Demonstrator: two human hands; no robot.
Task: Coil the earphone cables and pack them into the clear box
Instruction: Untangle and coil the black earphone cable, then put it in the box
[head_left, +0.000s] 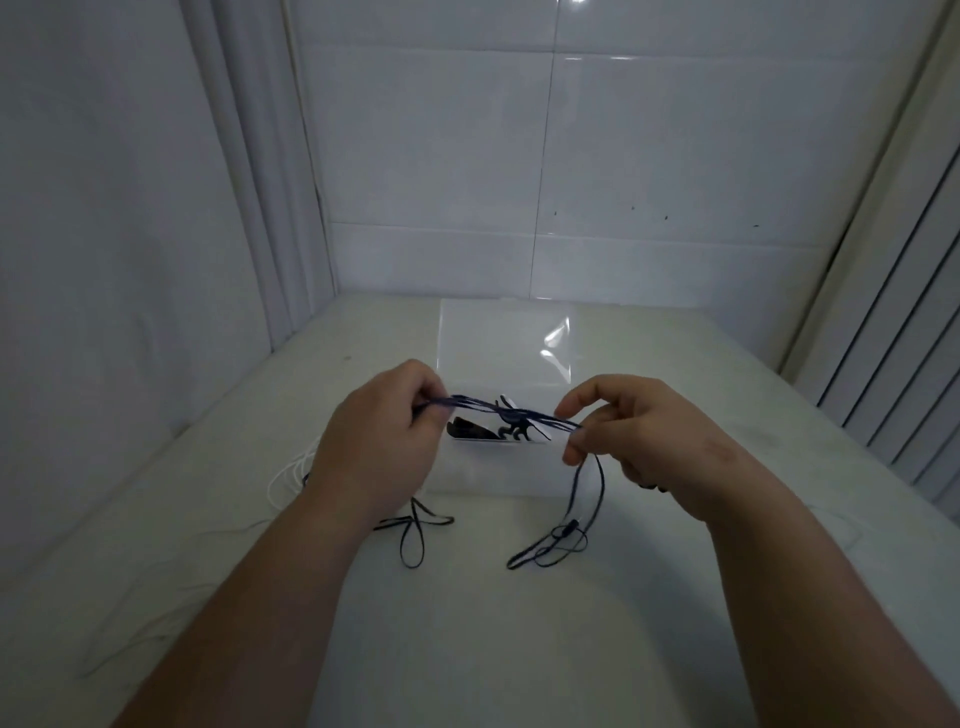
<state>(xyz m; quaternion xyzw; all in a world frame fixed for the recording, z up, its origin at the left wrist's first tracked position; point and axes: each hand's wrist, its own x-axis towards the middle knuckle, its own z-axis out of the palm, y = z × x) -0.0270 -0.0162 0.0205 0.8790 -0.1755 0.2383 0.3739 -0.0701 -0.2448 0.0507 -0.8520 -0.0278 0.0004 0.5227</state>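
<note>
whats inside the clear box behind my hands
In the clear plastic box lie black coiled earphone cables. How many is unclear: the dark blue earphone cable stretched between the left hand and right hand crosses in front and hides part of the inside.

One camera only, worn on my head. It faces forward and down, close above the clear box (498, 343), which sits mid-frame; the tiled wall (675, 156) stands just behind the box.
</note>
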